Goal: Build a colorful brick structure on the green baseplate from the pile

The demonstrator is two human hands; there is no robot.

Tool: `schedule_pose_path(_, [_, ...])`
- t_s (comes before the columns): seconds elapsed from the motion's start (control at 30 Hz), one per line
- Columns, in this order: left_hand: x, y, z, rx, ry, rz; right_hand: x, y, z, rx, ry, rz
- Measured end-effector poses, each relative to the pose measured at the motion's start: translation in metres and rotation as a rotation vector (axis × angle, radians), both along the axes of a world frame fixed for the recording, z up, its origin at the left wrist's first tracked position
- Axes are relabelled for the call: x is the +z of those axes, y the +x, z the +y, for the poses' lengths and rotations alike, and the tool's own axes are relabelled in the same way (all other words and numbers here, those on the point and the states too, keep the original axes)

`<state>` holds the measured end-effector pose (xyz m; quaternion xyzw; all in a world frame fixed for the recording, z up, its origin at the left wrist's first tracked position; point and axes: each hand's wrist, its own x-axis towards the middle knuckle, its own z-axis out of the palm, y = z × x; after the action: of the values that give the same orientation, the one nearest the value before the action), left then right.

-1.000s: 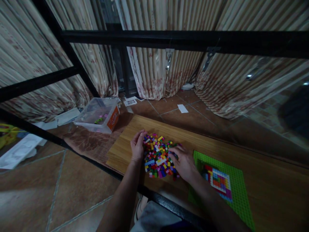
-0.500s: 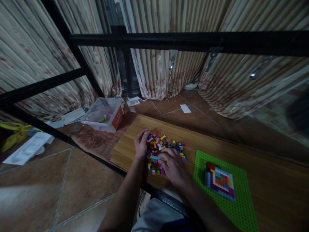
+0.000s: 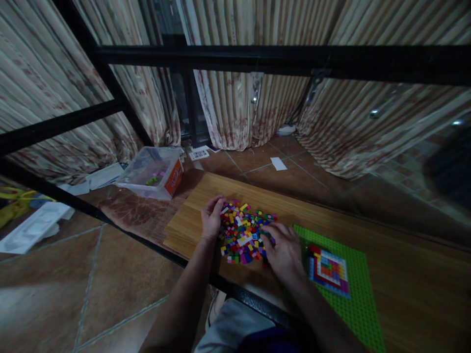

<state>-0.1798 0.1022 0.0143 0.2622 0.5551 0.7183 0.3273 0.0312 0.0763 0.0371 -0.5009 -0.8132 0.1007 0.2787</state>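
A pile of small coloured toy bricks lies loose on the wooden table. My left hand rests at the pile's left edge, its fingers curled with thumb and index finger close together; whatever is between them is too small to make out. Over the right side of the pile is my right hand, thumb and fingers bent towards each other among the bricks. Its fingertips partly hide what they pinch. To the right, a square multicoloured brick build sits on a green studded baseplate, partly behind my right forearm.
A clear plastic box with an orange label and a few bricks stands beyond the left end of the wooden table. Black metal bars cross in front of the curtains. Papers and white packaging lie on the tiled floor.
My right hand has moved right, from the middle of the pile to its right side, uncovering more bricks. My left hand stays by the left edge. The whole view has shifted slightly.
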Motion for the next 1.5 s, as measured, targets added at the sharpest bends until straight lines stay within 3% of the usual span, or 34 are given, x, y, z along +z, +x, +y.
schedule_pose_path(0.17, [-0.001,0.000,0.000,-0.020,0.002,-0.030,0.010,-0.036,0.013,0.127,-0.004,-0.083])
schedule_pose_path(0.33, [-0.001,-0.001,0.001,-0.019,0.017,0.006,0.007,-0.053,0.026,0.184,0.001,-0.216])
schedule_pose_path(0.6, [0.000,0.000,0.000,-0.032,0.015,0.002,-0.003,-0.042,0.036,0.270,-0.107,-0.203])
schedule_pose_path(0.87, [0.001,0.001,0.000,-0.034,0.018,0.022,0.001,-0.035,0.053,0.365,-0.184,-0.170])
schedule_pose_path(1.17, [-0.002,0.002,0.001,-0.024,0.044,0.069,0.003,-0.032,0.051,0.373,-0.126,-0.084])
schedule_pose_path(1.33, [0.022,0.010,-0.014,-0.031,0.071,0.229,0.008,-0.023,0.042,0.310,-0.081,0.057])
schedule_pose_path(1.5, [0.046,0.031,-0.038,-0.299,-0.026,0.250,0.019,-0.018,0.024,0.286,-0.103,0.224])
